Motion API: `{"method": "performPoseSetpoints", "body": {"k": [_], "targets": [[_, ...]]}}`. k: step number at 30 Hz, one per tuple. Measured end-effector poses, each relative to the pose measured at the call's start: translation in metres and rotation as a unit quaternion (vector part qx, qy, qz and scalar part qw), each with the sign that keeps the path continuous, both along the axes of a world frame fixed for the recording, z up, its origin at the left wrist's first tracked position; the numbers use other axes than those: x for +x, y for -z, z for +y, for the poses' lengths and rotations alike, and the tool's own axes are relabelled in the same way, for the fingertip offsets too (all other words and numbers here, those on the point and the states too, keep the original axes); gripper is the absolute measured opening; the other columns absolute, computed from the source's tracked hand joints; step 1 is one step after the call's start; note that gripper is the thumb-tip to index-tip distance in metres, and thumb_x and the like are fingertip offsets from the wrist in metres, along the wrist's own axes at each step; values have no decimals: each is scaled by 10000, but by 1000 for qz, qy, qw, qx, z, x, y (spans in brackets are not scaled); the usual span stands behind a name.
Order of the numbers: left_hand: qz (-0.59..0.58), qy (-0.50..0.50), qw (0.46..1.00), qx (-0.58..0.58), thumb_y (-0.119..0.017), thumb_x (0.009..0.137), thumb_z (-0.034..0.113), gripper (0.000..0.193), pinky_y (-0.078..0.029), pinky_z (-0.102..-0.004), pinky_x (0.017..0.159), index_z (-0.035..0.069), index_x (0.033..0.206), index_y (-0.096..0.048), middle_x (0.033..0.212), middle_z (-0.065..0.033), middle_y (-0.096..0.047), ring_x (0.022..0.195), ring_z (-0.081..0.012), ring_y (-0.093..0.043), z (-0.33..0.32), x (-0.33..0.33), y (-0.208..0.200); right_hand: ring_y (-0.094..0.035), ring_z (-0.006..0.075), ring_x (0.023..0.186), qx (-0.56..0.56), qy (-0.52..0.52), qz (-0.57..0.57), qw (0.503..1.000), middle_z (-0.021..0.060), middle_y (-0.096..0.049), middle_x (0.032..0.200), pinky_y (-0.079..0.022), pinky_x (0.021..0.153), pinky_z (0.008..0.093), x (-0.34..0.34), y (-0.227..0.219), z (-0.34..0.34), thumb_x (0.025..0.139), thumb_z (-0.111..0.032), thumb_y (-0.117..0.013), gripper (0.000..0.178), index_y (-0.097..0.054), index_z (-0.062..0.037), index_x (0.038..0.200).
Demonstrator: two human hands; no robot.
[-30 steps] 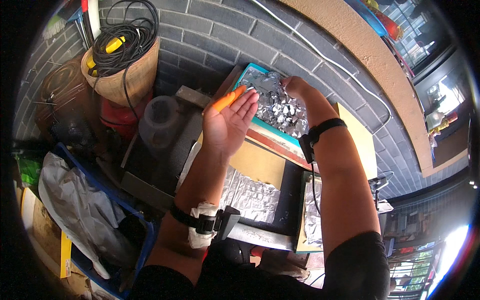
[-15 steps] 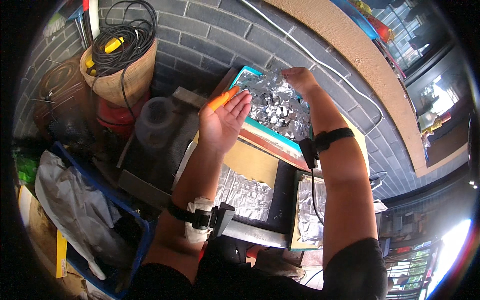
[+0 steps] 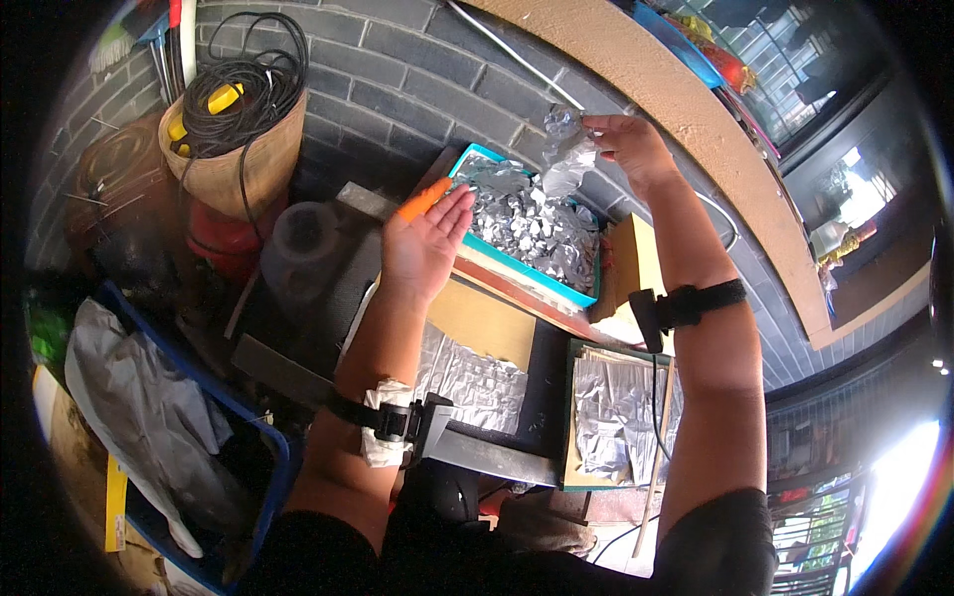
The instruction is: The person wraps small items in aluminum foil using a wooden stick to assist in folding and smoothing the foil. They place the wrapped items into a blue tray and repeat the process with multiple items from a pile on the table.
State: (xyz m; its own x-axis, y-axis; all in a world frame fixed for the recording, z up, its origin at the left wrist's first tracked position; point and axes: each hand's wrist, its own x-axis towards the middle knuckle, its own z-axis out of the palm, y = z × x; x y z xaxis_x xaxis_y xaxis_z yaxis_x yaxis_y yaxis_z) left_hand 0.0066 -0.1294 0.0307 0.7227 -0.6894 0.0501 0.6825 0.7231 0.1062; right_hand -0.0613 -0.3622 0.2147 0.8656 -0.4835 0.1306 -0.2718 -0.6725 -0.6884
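Note:
My right hand [image 3: 636, 151] is raised over the far end of a turquoise tray [image 3: 532, 270], pinching a crumpled piece of silver foil [image 3: 568, 164] that hangs from the fingertips. Inside the tray lie many loose silver foil scraps [image 3: 527, 223]. Palm up at the tray's left side, my left hand [image 3: 422, 248] is open and holds nothing. An orange finger cover [image 3: 425, 201] sits on one of its digits. Closer to me, a wrinkled silver foil sheet [image 3: 472, 382] lies partly over a tan board [image 3: 487, 323] on the dark worktop.
A stack of foil-covered sheets [image 3: 611, 412] lies at the right. Behind the tray runs a grey brick wall [image 3: 417, 50] with a white cable. To the left are a clear plastic tub [image 3: 303, 238], a basket [image 3: 243, 174] with coiled black cable [image 3: 243, 109], and a blue bin [image 3: 273, 477].
My right hand has lifted up and to the right, raising the foil piece off the scraps. My left hand stays open, shifted slightly left in view. More of the tray and right-hand stack shows.

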Motion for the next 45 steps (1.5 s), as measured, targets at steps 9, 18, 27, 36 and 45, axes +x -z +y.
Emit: {"method": "performPoseSetpoints", "body": {"k": [9, 18, 27, 36, 45], "targets": [[-24, -3, 1000, 11, -501, 904, 193, 379, -402, -361, 1000, -51, 1194, -516, 1194, -171, -561, 1144, -266, -513, 4, 12, 3, -535, 119, 889, -25, -54, -31, 998, 31, -640, 1027, -417, 835, 251, -63, -53, 34, 810, -2, -560, 317, -647, -26, 1114], [-352, -70, 909, 213, -526, 903, 245, 401, -398, -366, 968, 27, 1239, -514, 1173, -153, -599, 1123, -247, -553, -1, -47, -68, -545, 98, 937, -15, -160, -13, 987, 35, -633, 1026, -417, 878, 250, -143, -69, 86, 879, 23, -532, 274, -642, -23, 1126], [-435, -68, 886, 144, -648, 812, -1, 445, -459, -272, 857, -10, 1227, -488, 1040, -87, -638, 952, -152, -603, 2, -108, -138, -559, 101, 879, 99, -146, -72, 982, 46, -652, 974, -438, 848, 242, -183, -66, 114, 850, 8, -540, 270, -645, 6, 1099], [-396, -76, 897, 183, -670, 806, -3, 490, -466, -208, 703, 12, 1259, -483, 904, -49, -635, 805, -87, -592, -1, -120, -139, -558, 145, 1031, 85, -151, -46, 984, 88, -617, 1130, -421, 934, 268, -208, -52, 121, 808, 123, -485, 436, -569, 7, 1220], [-522, -41, 832, 186, -602, 813, -70, 650, -499, -240, 771, 125, 1395, -387, 1207, -118, -529, 899, -126, -599, 16, -121, -145, -555, 150, 1029, 73, -61, -20, 995, 79, -602, 1147, -439, 887, 270, -219, -29, 100, 906, -57, -533, 318, -561, -3, 1219]]}}
